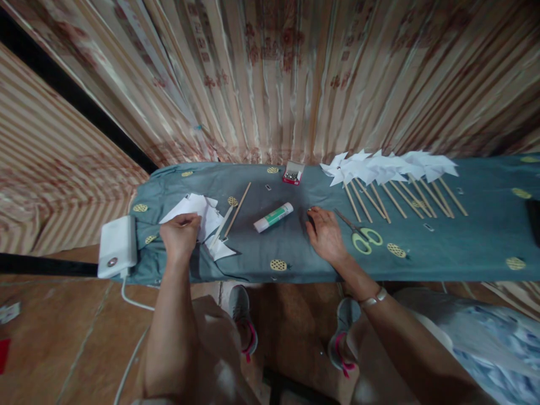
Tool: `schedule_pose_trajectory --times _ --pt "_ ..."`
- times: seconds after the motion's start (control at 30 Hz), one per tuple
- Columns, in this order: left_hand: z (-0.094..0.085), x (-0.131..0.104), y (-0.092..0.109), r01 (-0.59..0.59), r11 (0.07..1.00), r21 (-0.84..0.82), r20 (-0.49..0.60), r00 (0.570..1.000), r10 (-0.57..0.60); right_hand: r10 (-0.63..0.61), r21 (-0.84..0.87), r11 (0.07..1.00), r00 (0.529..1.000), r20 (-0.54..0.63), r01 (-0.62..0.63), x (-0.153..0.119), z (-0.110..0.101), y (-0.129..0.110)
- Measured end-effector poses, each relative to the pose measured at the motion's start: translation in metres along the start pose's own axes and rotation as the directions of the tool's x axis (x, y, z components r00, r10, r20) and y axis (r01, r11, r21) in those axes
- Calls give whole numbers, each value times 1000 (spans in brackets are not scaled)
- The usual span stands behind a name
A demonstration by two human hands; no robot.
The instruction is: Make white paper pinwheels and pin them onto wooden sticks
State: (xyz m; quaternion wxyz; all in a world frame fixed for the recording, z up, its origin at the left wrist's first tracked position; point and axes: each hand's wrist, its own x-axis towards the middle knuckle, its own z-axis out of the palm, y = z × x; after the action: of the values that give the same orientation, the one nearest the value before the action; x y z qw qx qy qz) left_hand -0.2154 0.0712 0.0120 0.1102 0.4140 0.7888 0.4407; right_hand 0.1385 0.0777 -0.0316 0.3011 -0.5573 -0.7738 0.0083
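My left hand (181,233) is closed at the pile of cut white paper (208,216) on the left of the cloth-covered table; what its fingers grip cannot be made out. My right hand (324,232) rests on the cloth with its fingers spread and nothing under them that shows. Beside it on the right lie green-handled scissors (361,235). A green and white glue stick (273,217) lies between my hands. One loose wooden stick (238,209) is right of the paper. A row of white paper pinwheels (388,166) on wooden sticks lies at the back right.
A small open red box (292,173) with metal pins stands near the table's back edge. A white power bank (118,247) with a cable sits at the left end. A striped curtain (270,84) hangs behind the table (485,236).
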Motion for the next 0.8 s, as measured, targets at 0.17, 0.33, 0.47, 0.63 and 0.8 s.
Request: schedule_pose_trajectory --times 0.17,0.33,0.47,0.63,0.8 --pt "-5 -8 17 -20 996 -88 -67 998 14 2 14 1000 1000 7 -2 0 0 0" --pt "-12 -16 27 -117 974 -192 -161 983 87 4 0 1000 1000 20 -4 0 0 0" --pt "-19 -27 41 -140 924 -357 -202 977 70 4 6 1000 1000 12 -4 1 0 1" --pt "-16 -51 76 -54 743 -667 -119 992 -36 27 104 994 1000 6 -28 0 -2 3" --pt "1 -77 100 166 623 -765 162 985 -65 96 226 970 995 -18 -89 1 -12 6"
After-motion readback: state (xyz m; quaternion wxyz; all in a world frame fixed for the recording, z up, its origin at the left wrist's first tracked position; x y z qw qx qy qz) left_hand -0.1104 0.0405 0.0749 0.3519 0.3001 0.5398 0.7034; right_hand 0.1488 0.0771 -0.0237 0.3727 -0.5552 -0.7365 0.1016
